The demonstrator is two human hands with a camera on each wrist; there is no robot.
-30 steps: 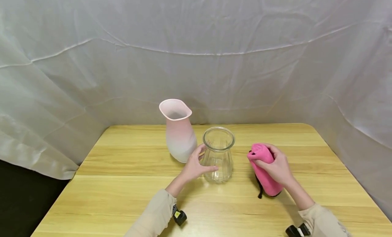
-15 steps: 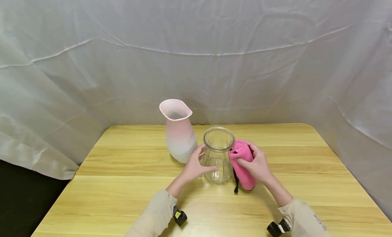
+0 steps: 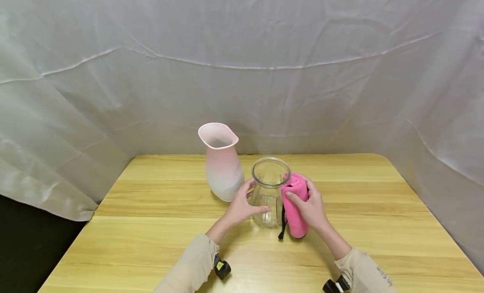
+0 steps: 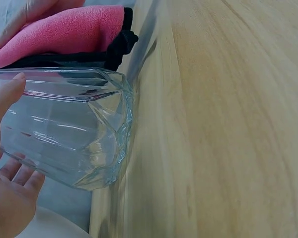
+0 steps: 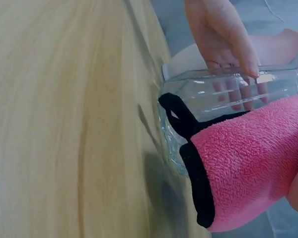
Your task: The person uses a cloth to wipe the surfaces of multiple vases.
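clear ribbed glass vase (image 3: 269,196); pink black-trimmed cloth (image 3: 294,209); pink-to-white vase (image 3: 222,162); light wood-grain table (image 3: 151,234)

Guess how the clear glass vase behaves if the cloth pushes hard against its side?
The glass vase is probably rigid and slick: ribbed, shiny walls, so the pink cloth in the right hand may slide. It looks wider at the belly than at the base, so it may tip or skid, though the left hand braces it. Likely fragile.

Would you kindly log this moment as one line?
left hand: grips glass vase | right hand: presses pink cloth to vase side | pink ceramic vase: behind, upright | table
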